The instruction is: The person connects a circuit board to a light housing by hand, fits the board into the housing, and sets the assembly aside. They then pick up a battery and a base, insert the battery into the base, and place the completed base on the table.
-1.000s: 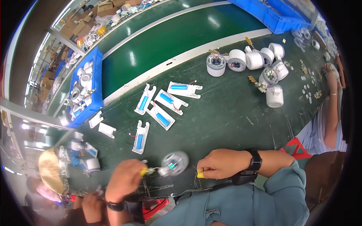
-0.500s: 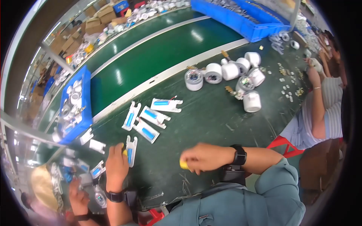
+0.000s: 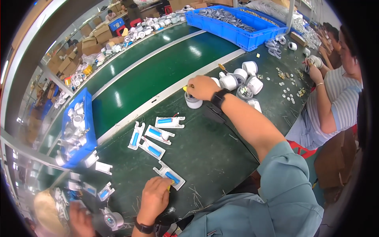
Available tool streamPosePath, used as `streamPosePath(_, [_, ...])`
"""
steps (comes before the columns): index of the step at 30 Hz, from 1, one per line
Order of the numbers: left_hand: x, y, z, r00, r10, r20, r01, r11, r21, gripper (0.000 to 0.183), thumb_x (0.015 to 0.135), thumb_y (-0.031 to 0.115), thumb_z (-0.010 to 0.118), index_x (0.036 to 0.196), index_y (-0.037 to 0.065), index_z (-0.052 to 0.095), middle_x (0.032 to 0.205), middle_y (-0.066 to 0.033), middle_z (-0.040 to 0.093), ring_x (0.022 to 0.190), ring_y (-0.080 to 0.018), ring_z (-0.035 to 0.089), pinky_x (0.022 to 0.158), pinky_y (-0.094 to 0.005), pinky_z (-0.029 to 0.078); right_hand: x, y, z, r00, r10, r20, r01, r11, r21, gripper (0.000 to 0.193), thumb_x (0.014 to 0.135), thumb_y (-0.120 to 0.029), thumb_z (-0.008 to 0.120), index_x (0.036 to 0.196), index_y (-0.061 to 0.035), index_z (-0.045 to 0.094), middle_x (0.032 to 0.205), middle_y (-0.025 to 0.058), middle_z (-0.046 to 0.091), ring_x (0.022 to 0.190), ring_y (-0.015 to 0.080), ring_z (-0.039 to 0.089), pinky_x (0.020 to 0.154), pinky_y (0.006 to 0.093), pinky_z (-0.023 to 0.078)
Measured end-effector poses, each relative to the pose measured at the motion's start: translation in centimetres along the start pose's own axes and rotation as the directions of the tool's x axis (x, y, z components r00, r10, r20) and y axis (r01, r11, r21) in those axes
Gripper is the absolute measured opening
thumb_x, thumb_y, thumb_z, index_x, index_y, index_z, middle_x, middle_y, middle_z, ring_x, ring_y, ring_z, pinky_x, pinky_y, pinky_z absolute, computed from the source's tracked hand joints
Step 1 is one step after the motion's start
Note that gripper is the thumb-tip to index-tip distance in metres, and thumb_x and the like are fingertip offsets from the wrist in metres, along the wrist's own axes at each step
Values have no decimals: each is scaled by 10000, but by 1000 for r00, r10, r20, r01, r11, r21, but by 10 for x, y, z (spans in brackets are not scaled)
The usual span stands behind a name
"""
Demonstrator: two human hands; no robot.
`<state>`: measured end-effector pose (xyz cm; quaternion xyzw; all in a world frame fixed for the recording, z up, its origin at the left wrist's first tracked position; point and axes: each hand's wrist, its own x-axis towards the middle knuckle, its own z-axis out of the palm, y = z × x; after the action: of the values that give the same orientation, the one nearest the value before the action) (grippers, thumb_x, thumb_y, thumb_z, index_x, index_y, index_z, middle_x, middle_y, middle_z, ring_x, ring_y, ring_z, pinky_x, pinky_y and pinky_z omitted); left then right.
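- Head view: our right arm reaches out across the bench [image 3: 233, 166], elbow bent, dark band [image 3: 218, 98] at the wrist; right hand [image 3: 203, 88] is palm down over the cup [image 3: 194, 104] nearest the rail [image 3: 158, 96].
- Our left forearm enters from the lower edge, short reach, hand [image 3: 154, 198] low over the near side.
- Right hand: fingers curled at the cup's top, yellow tip [image 3: 185, 89] at its far-left side. Can't tell if it's gripped or just touched; hand covers the contact.
- Left hand: fingers and thumb together, clamped on the near end of a white panel [image 3: 162, 170] with a blue cell [image 3: 171, 176]. Panel lies slanted, forked end pointing up-left. Can't tell whether it's flat on the bench or tipped up.
- Four more panels [image 3: 169, 122] sit beyond it, between our hands and the rail.
- More cups [image 3: 228, 83] bunch just right of our right hand; one is partly behind it, another is cut by our forearm.
- Co-worker's hand [image 3: 81, 219] at lower left is blurred; can't make out its grip.
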<state>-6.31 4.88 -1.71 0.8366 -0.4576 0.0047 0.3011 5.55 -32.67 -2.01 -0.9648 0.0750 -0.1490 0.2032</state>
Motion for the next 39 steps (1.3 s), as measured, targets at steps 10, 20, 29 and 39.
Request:
streamPosePath(10, [7, -6, 6, 988, 89, 130, -73, 989, -128, 281, 743, -52, 618, 1007, 40, 649, 980, -121, 669, 890, -318, 639, 784, -394, 522, -144, -18, -30, 901, -38, 433, -277, 717, 640, 261, 964, -112, 528, 1209, -29, 564, 917, 51, 631, 782, 103, 645, 627, 239, 542])
streamPosePath(20, [6, -7, 25, 999, 29, 44, -21, 986, -167, 288, 751, -75, 615, 1021, 27, 621, 982, -132, 647, 857, -313, 634, 761, -365, 526, -192, -14, -38, 828, 222, 515, -559, 396, 728, 163, 955, -111, 560, 1040, 27, 581, 833, 53, 608, 695, 106, 627, 605, 244, 535])
streamPosePath(29, [10, -13, 28, 994, -105, -5, 99, 951, -291, 283, 768, -100, 643, 1035, -9, 613, 1155, -125, 596, 868, -208, 650, 730, -289, 540, -232, -62, -29, 601, -98, 793, -777, 157, 609, 207, 1023, -186, 455, 1038, -12, 564, 884, 73, 642, 818, 168, 688, 692, 269, 569])
streamPosePath(39, [1, -28, 12, 968, -244, -62, 145, 742, -654, 197, 880, -64, 617, 1057, 22, 631, 1132, -102, 656, 904, -133, 611, 729, -246, 493, -190, -90, 23, 690, -105, 716, -694, 188, 695, 197, 1027, -171, 422, 1060, -3, 521, 900, 79, 632, 849, 170, 684, 677, 289, 568])
